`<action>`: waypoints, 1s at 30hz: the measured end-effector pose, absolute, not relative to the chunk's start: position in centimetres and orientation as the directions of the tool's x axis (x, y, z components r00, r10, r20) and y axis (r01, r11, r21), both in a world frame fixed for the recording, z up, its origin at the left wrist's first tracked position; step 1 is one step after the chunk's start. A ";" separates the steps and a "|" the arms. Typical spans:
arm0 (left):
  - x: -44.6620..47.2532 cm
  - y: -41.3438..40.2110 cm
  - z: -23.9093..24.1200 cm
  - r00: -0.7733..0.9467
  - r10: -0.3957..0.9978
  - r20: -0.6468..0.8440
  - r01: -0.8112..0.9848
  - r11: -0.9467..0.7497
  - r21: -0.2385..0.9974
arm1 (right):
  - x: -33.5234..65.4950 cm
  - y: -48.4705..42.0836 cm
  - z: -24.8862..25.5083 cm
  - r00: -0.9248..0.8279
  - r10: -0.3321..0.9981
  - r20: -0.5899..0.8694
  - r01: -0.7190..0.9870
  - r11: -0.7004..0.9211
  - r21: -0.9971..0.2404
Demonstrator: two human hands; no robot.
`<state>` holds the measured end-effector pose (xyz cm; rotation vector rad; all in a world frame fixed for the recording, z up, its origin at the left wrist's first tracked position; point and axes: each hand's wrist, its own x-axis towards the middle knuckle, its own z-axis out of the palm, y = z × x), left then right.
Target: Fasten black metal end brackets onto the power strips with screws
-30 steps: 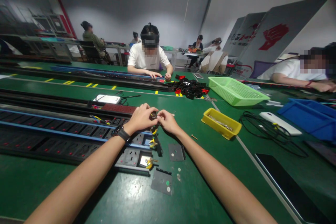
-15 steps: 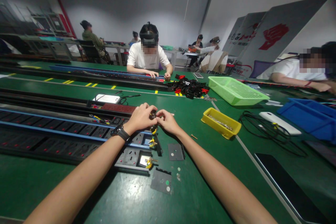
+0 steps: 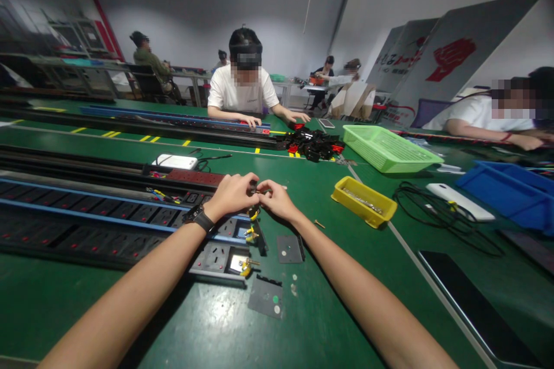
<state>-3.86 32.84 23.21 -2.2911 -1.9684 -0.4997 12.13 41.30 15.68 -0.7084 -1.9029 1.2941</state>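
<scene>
My left hand (image 3: 234,193) and my right hand (image 3: 276,198) meet fingertip to fingertip over the right end of a long black power strip (image 3: 108,219) with blue rails. Both hands are closed in a pinch on a small part with a yellow wire (image 3: 253,213) hanging beneath; the part itself is too small to name. A black watch (image 3: 198,218) sits on my left wrist. Just below the hands lie two dark flat cover plates (image 3: 290,249) (image 3: 266,297) on the green table (image 3: 329,311), and the strip's open end shows yellow connectors (image 3: 246,266).
A yellow tray (image 3: 364,202) lies to the right, a green basket (image 3: 385,150) behind it, a blue bin (image 3: 515,193) and black cables (image 3: 445,213) farther right. A pile of black and red parts (image 3: 314,146) sits ahead. A person in white (image 3: 244,89) works opposite; others sit around.
My hands have stayed together in the same pinch. The person opposite has stretched one arm out toward the black and red parts pile. The view has dipped slightly.
</scene>
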 end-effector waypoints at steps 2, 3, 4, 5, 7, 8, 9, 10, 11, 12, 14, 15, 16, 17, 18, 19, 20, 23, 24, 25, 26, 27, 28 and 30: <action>-3.9 32.9 23.2 0.124 0.946 0.301 0.971 -0.178 0.160 | 12.1 41.2 15.7 -0.593 0.767 0.244 0.044 0.334 -0.942; -4.0 32.9 23.1 0.124 0.945 0.304 0.970 -0.180 0.164 | 12.2 41.2 15.8 -0.593 0.768 0.241 0.045 0.331 -0.942; -4.0 32.9 23.1 0.124 0.944 0.306 0.969 -0.182 0.168 | 12.2 41.2 15.8 -0.594 0.768 0.239 0.048 0.330 -0.943; -4.0 32.9 23.1 0.124 0.944 0.306 0.968 -0.183 0.172 | 12.2 41.1 15.9 -0.595 0.769 0.235 0.051 0.328 -0.943; -4.1 32.9 23.1 0.123 0.945 0.304 0.967 -0.183 0.178 | 12.3 41.1 16.0 -0.601 0.768 0.224 0.061 0.323 -0.944; -4.1 32.9 23.1 0.121 0.945 0.303 0.967 -0.182 0.181 | 12.3 41.0 16.0 -0.603 0.767 0.221 0.064 0.322 -0.944; -4.2 32.9 23.1 0.118 0.946 0.303 0.966 -0.180 0.185 | 12.3 41.0 16.1 -0.605 0.765 0.219 0.065 0.322 -0.944; -4.2 32.9 23.1 0.115 0.946 0.303 0.966 -0.178 0.189 | 12.3 41.0 16.1 -0.606 0.765 0.218 0.066 0.322 -0.944; -4.2 33.0 23.1 0.109 0.946 0.305 0.965 -0.174 0.195 | 12.3 41.0 16.1 -0.607 0.765 0.217 0.067 0.321 -0.945; -4.2 33.0 23.1 0.103 0.947 0.305 0.964 -0.171 0.202 | 12.3 41.0 16.1 -0.607 0.765 0.215 0.068 0.320 -0.945; -4.2 33.1 23.0 0.093 0.948 0.304 0.963 -0.164 0.215 | 12.3 40.9 16.1 -0.608 0.765 0.212 0.067 0.315 -0.947; -4.3 33.1 23.0 0.090 0.949 0.303 0.962 -0.162 0.221 | 12.4 40.9 16.1 -0.610 0.764 0.208 0.065 0.310 -0.948; -4.3 33.1 23.0 0.088 0.949 0.303 0.961 -0.161 0.225 | 12.4 40.8 16.1 -0.613 0.763 0.205 0.064 0.306 -0.950; -4.3 33.1 23.0 0.087 0.950 0.301 0.960 -0.161 0.229 | 12.5 40.8 16.2 -0.617 0.761 0.202 0.060 0.301 -0.952; -4.3 33.1 23.0 0.088 0.950 0.300 0.959 -0.162 0.232 | 12.5 40.8 16.3 -0.624 0.756 0.198 0.055 0.295 -0.954; -4.3 33.1 23.0 0.089 0.950 0.299 0.958 -0.164 0.234 | 12.6 40.8 16.4 -0.635 0.748 0.193 0.048 0.288 -0.956; -4.4 33.1 23.0 0.091 0.951 0.296 0.958 -0.165 0.235 | 12.7 40.8 16.4 -0.648 0.738 0.188 0.042 0.281 -0.959; -4.3 33.0 23.2 0.097 0.953 0.287 0.960 -0.166 0.226 | 13.0 40.9 16.5 -0.679 0.712 0.176 0.037 0.273 -0.961; -4.3 33.0 23.2 0.098 0.953 0.286 0.962 -0.165 0.219 | 13.0 40.9 16.5 -0.676 0.714 0.179 0.047 0.285 -0.957; -4.2 33.0 23.3 0.100 0.953 0.285 0.963 -0.165 0.212 | 13.0 41.0 16.5 -0.664 0.723 0.189 0.062 0.305 -0.950; -4.1 33.0 23.3 0.101 0.953 0.285 0.965 -0.164 0.205 | 13.0 41.0 16.4 -0.646 0.735 0.203 0.079 0.330 -0.941; -4.1 33.0 23.4 0.102 0.953 0.285 0.966 -0.163 0.200 | 13.0 41.0 16.3 -0.628 0.747 0.218 0.097 0.353 -0.931; -4.0 32.9 23.4 0.101 0.954 0.283 0.967 -0.161 0.196 | 12.9 41.0 16.3 -0.615 0.755 0.228 0.113 0.371 -0.922; -4.0 32.9 23.5 0.098 0.956 0.278 0.969 -0.155 0.194 | 12.9 41.0 16.1 -0.608 0.757 0.239 0.128 0.390 -0.912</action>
